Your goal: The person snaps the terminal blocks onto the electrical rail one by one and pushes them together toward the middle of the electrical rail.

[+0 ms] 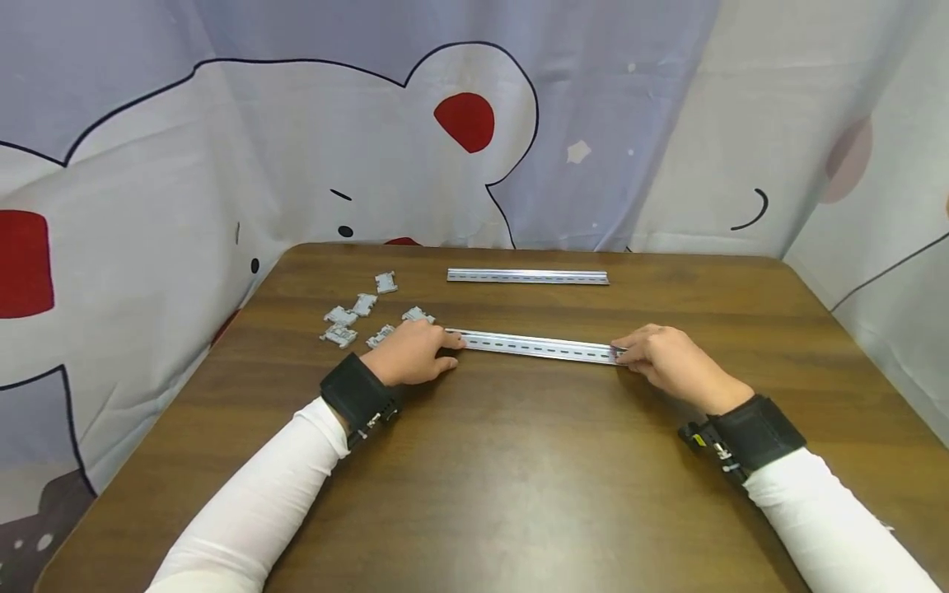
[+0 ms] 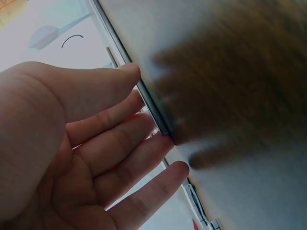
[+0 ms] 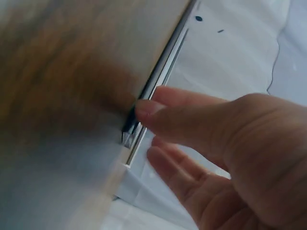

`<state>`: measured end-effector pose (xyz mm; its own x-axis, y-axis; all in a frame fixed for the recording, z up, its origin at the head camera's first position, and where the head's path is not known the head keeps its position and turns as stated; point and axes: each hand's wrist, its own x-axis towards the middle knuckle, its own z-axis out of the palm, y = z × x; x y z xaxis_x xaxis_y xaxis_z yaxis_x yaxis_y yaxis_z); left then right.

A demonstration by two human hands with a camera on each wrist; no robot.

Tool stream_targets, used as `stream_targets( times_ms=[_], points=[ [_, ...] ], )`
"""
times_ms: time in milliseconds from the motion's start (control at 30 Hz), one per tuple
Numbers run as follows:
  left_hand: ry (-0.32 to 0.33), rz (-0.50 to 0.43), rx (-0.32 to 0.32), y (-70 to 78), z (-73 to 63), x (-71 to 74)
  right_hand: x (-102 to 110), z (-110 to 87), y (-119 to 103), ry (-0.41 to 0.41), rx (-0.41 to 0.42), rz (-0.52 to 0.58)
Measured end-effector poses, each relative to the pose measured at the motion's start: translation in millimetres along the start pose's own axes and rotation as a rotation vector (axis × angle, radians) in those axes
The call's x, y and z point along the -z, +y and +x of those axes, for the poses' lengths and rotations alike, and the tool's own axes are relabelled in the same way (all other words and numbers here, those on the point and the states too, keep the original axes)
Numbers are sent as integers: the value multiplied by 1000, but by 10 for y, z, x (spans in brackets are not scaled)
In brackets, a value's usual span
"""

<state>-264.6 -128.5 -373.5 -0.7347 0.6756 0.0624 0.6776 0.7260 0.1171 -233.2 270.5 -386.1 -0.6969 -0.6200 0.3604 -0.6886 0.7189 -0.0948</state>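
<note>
A slotted metal DIN rail [image 1: 537, 346] lies across the middle of the table, tilted slightly down to the right. At its left end my left hand [image 1: 415, 352] holds it, thumb [image 2: 127, 72] on the near edge and fingers spread along the far side. My right hand [image 1: 670, 362] pinches the right end between thumb [image 3: 151, 111] and fingers. Around the left hand lie small grey DIN rail terminal blocks; one block [image 1: 418, 315] sits just behind it, and another block [image 1: 381, 336] is partly hidden by it.
A second slotted DIN rail [image 1: 528, 277] lies farther back, roughly parallel to the table's [image 1: 504, 478] far edge. More grey terminal blocks [image 1: 340, 316] are scattered at the left rear. A printed curtain [image 1: 296, 148] hangs behind the table and down its sides.
</note>
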Motion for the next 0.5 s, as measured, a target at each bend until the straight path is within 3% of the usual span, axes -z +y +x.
stream_targets(
  times_ms=[367, 500],
  points=[
    [-7, -22, -1, 24, -5, 32, 26, -19, -22, -22, 69, -64],
    [-24, -100, -27, -43, -21, 76, 22, 4, -26, -28, 63, -61]
  ],
)
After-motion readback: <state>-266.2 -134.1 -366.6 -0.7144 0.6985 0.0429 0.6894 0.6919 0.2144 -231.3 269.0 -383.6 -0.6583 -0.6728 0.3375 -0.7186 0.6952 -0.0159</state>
